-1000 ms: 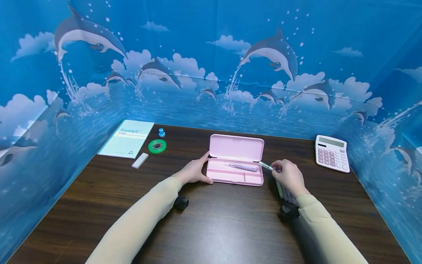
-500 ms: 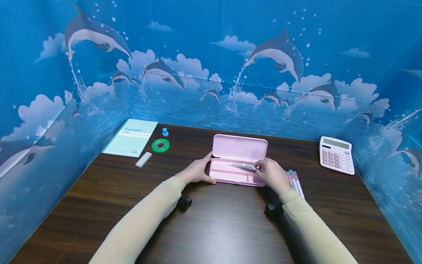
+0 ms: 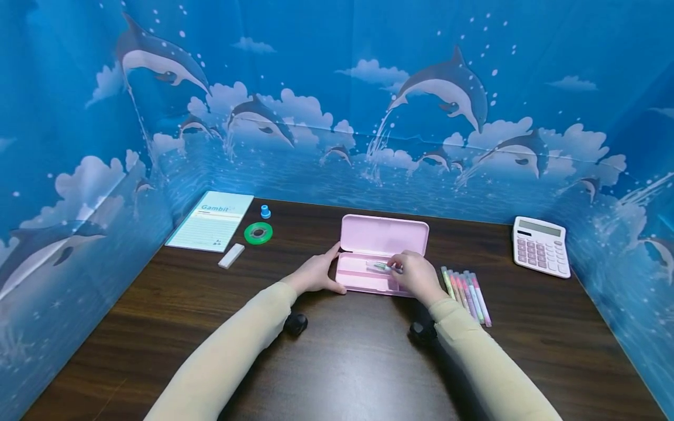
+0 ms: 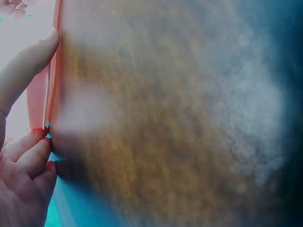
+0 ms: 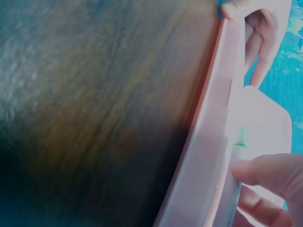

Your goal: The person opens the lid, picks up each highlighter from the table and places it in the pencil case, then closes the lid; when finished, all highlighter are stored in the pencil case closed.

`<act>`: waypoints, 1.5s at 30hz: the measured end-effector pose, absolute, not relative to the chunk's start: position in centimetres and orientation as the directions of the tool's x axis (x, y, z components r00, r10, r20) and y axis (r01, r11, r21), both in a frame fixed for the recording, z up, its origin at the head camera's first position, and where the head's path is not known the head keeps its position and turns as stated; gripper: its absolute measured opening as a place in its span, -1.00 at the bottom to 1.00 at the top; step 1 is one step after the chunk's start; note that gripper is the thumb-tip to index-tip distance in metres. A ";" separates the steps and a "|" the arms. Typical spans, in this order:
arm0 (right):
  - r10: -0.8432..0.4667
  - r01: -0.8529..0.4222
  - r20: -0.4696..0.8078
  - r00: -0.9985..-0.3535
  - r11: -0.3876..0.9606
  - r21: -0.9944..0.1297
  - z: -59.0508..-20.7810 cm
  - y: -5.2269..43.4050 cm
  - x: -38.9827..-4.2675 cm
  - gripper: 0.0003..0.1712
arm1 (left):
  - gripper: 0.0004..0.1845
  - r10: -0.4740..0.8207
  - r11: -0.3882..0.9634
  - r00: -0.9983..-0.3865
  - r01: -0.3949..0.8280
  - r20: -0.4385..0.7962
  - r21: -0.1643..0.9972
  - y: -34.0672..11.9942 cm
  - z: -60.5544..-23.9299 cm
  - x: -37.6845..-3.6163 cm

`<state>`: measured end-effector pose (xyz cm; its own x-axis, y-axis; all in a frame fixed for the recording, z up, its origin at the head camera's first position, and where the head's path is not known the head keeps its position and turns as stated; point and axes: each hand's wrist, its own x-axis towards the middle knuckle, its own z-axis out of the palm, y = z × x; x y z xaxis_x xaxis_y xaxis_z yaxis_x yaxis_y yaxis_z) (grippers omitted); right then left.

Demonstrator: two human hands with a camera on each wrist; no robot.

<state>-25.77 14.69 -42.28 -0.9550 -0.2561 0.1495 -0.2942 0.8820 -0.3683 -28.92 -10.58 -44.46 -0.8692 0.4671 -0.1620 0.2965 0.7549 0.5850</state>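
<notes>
At far left on the counter lie the notebook, the white block, the green ring and the blue piece, all well apart from the case and untouched.

The left hand grips the case's left end, thumb at the front corner, fingers toward the hinge. The lid stands open behind the tray.

The right hand pinches a clear, green-tipped pen between thumb and fingers, at the long back compartment; whether it touches the bottom I cannot tell. Nor can I tell if another pen lies under that hand.

Just right of the case, several coloured markers lie side by side, outside it. The calculator sits at far right.

I judge the filling to be at an early stage: one pen is at its compartment, while the markers remain out and the lid unclosed.
</notes>
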 end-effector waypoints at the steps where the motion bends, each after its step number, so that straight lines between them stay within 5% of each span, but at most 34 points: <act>1: -0.257 -0.295 0.149 -0.955 0.882 -0.367 -42.2 14.6 -25.7 -0.89 | 0.28 0.466 0.756 -0.869 0.296 -0.163 0.584 -10.6 -44.5 -28.9; 20: -0.130 -0.185 0.150 -0.980 0.872 -0.453 -41.5 18.8 -23.8 -0.85 | 0.29 0.478 0.755 -0.861 0.298 -0.177 0.584 -10.8 -44.2 -28.7; 45: 0.093 0.051 0.077 -0.993 0.901 -0.431 -42.0 27.2 -19.2 -0.75 | 0.29 0.513 0.741 -0.844 0.344 -0.156 0.577 -11.5 -44.5 -28.2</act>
<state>-19.16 27.18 -41.95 -0.9927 0.0928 0.0768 0.0509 0.9011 -0.4305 -28.21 -11.54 -44.46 -0.8438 0.5134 -0.1562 0.3438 0.7408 0.5771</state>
